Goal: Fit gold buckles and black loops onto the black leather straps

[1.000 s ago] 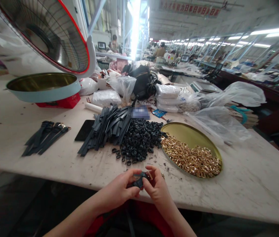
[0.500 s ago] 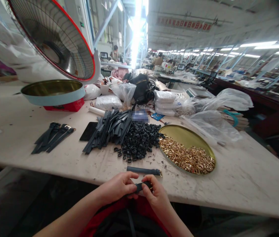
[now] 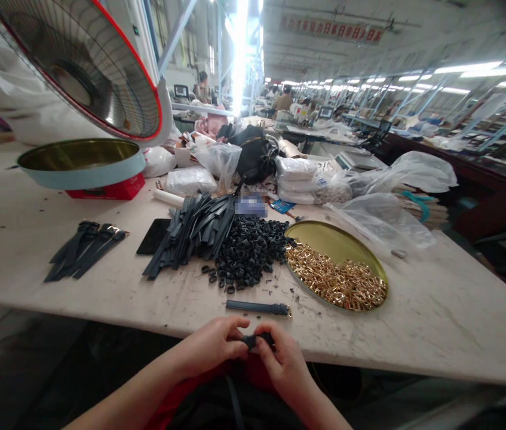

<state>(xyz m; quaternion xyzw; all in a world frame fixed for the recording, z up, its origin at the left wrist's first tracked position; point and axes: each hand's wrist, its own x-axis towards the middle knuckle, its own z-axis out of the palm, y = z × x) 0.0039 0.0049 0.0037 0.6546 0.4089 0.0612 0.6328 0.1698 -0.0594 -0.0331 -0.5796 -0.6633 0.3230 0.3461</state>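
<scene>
Close to the table's front edge, my left hand (image 3: 217,343) and my right hand (image 3: 282,353) pinch a dark leather strap (image 3: 249,341) between thumbs and fingers. My fingers cover much of the strap. Just beyond them a strap with a gold buckle (image 3: 257,307) lies flat on the table. Behind it is a heap of small black strap loops (image 3: 248,251), with a pile of loose dark strips (image 3: 194,233) to its left. A round gold tray (image 3: 342,242) at the right holds many gold buckles (image 3: 337,278).
Several buckled straps (image 3: 85,251) lie at the left, and a dark flat pad (image 3: 153,236) sits beside the strips. A round tin (image 3: 82,170) rests on a red box (image 3: 113,190) under a large fan (image 3: 86,71). Plastic bags (image 3: 382,218) and a black bag (image 3: 255,152) stand behind.
The view has shifted slightly, so the table's things sit a little further left. Both hands keep hold of the strap, with my left fingers drawn closer around it.
</scene>
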